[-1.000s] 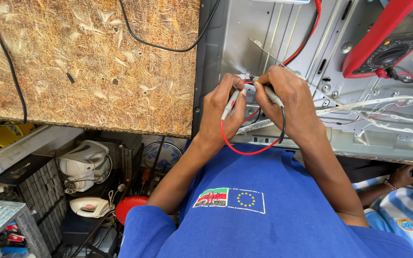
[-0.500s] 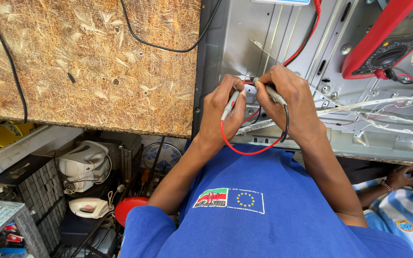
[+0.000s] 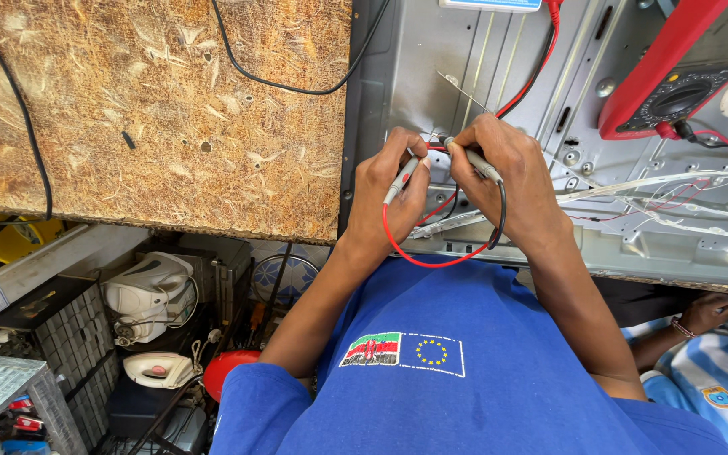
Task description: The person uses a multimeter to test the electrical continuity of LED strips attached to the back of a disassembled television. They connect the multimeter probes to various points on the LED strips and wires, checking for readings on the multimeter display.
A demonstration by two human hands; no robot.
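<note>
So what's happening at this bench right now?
A person in a blue shirt holds two test probes over a grey metal panel on the bench. The left hand grips the probe with the red lead, the right hand the probe with the black lead, tips close together. A red multimeter lies on the panel at upper right.

Chipboard bench top [image 3: 145, 118], white iron [image 3: 160, 369] below — another person's striped sleeve [image 3: 701, 379] at right.
</note>
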